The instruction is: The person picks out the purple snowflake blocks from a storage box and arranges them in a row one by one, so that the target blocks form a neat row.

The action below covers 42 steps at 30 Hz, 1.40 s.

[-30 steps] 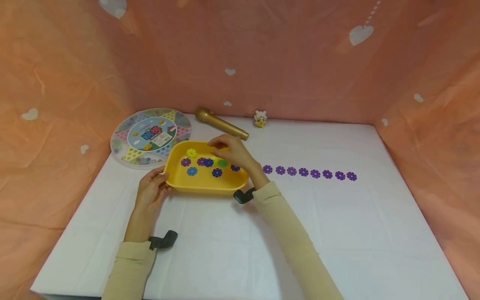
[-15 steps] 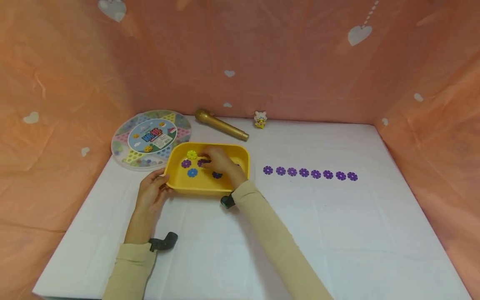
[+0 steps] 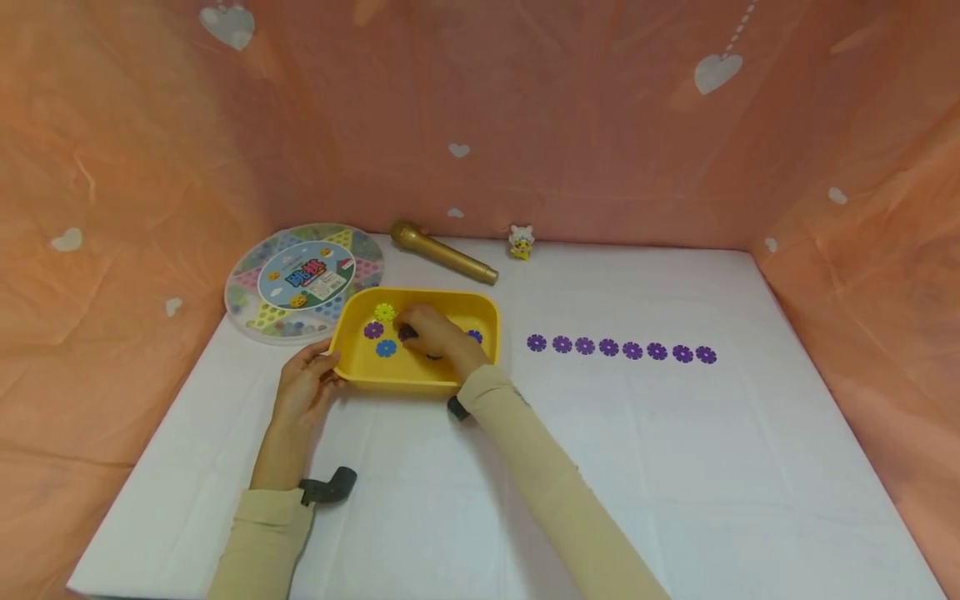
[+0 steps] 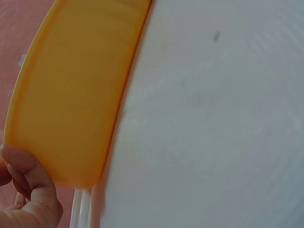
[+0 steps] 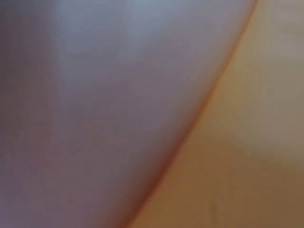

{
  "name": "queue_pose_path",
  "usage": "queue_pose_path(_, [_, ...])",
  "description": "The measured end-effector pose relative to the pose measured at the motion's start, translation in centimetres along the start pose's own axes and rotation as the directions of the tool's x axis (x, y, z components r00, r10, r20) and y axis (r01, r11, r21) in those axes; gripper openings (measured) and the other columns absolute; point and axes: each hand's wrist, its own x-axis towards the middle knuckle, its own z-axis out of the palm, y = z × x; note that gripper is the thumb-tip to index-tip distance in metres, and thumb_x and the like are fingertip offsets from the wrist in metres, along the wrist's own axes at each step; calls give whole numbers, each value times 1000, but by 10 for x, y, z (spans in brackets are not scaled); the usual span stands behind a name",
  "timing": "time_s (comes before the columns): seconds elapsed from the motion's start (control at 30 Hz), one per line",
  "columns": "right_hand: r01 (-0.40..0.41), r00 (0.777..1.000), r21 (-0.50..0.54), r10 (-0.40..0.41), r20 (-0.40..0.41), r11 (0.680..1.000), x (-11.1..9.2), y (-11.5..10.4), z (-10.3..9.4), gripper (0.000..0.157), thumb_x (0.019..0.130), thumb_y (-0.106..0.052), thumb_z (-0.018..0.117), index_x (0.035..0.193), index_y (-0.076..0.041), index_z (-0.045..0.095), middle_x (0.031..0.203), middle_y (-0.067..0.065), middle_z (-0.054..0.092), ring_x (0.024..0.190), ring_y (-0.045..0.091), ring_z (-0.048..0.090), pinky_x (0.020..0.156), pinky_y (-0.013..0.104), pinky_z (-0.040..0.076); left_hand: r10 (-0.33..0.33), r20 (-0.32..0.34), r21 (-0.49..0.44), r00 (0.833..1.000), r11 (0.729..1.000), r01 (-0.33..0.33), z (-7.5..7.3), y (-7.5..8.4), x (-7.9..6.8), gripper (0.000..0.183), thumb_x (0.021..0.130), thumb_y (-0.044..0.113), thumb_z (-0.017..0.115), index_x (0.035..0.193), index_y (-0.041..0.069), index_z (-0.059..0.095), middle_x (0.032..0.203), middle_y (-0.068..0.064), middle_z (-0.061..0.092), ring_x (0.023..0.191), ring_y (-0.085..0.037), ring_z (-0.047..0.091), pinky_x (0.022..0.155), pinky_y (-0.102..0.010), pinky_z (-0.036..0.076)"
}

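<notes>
A shallow yellow plastic tray (image 3: 360, 367) holds several flower-shaped snowflake discs, among them a yellow disc (image 3: 384, 312), a light blue disc (image 3: 386, 348) and a purple disc (image 3: 372, 331). My left hand (image 3: 302, 379) grips the tray's near left corner, thumb on the rim and fingers curled beneath, as the left wrist view also shows. Inside the tray, my right hand (image 3: 435, 332) reaches down with bent fingers over a dark purple disc (image 3: 407, 333); I cannot tell whether it pinches it. A blurred tray wall (image 5: 256, 156) fills part of the right wrist view.
Right of the tray runs a row of several purple discs (image 3: 608, 347) on the white table (image 3: 675, 467). Behind stand a round Chinese checkers box (image 3: 251, 321), a gold microphone (image 3: 446, 254) and a small figurine (image 3: 521, 242). Pink cloth (image 3: 585, 125) walls the table.
My right hand has gone from above the tray's right side down and left among the discs, then stayed there. The left hand keeps its hold on the tray.
</notes>
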Motion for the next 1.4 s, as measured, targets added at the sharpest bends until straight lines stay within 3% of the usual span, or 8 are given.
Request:
queue_pose_path(0.37, [8, 1000, -12, -8, 19, 1000, -3, 0, 2, 28, 88, -10, 62, 115, -3, 63, 111, 7, 62, 101, 16, 53, 95, 22, 41, 9, 17, 14, 1000, 1000, -9, -2, -3, 1, 19, 92, -2, 53, 109, 4, 51, 78, -3, 62, 54, -13, 53, 51, -22, 49])
queue_pose_path(0.47, [-11, 1000, 41, 11, 13, 999, -4, -1, 0, 32, 87, -12, 64, 117, -3, 62, 113, 6, 62, 101, 15, 53, 95, 21, 41, 3, 14, 19, 1000, 1000, -3, -2, -3, 0, 20, 92, -2, 53, 111, 3, 50, 81, -3, 63, 55, -13, 53, 52, -22, 49])
queue_pose_path(0.57, [-12, 1000, 96, 14, -28, 995, -4, -1, -2, 36, 86, -15, 66, 119, -3, 61, 114, 6, 63, 103, 14, 55, 96, 21, 41, -2, 13, 17, 1000, 1000, 2, -2, -2, -1, 22, 91, -1, 53, 113, 2, 49, 82, -3, 63, 55, -13, 53, 52, -22, 49])
queue_pose_path(0.73, [61, 990, 148, -41, -132, 987, -6, -2, -5, 37, 82, -16, 70, 116, -2, 62, 112, 9, 64, 101, 15, 58, 91, 19, 44, -8, 9, 13, 1000, 1000, 8, -1, -2, -1, 23, 91, 0, 54, 113, 3, 50, 83, -4, 64, 56, -13, 53, 52, -21, 49])
queue_pose_path(0.9, [122, 976, 264, -67, -208, 957, -14, -5, -12, 36, 81, -11, 71, 113, 1, 62, 110, 11, 63, 97, 16, 59, 87, 16, 44, -20, 7, 8, 1000, 1000, 20, 0, -1, 0, 20, 92, 0, 53, 111, 6, 52, 82, -4, 61, 55, -14, 52, 52, -21, 49])
queue_pose_path(1.07, [133, 967, 415, -27, -251, 900, -28, -7, -21, 38, 81, -7, 71, 116, 0, 60, 113, 9, 61, 102, 16, 57, 93, 18, 43, -30, 6, -14, 1000, 999, 30, 0, 0, 1, 18, 92, -2, 53, 108, 7, 54, 78, -4, 58, 53, -14, 52, 51, -22, 49])
queue_pose_path(1.2, [203, 937, 447, -41, -347, 871, -45, -3, -32, 37, 81, -7, 71, 116, -1, 61, 112, 9, 61, 101, 16, 58, 92, 20, 45, -30, 11, -28, 999, 999, 30, 0, 1, 2, 17, 92, -2, 53, 105, 8, 55, 76, -5, 57, 53, -15, 51, 51, -22, 49])
queue_pose_path(1.4, [359, 830, 414, -83, -551, 837, -77, 21, -46, 32, 77, 1, 73, 107, 6, 63, 105, 17, 64, 93, 23, 62, 85, 29, 51, -40, 15, -53, 999, 998, 40, -1, 2, 3, 19, 92, -2, 53, 108, 6, 54, 82, -6, 58, 55, -15, 51, 51, -22, 49])
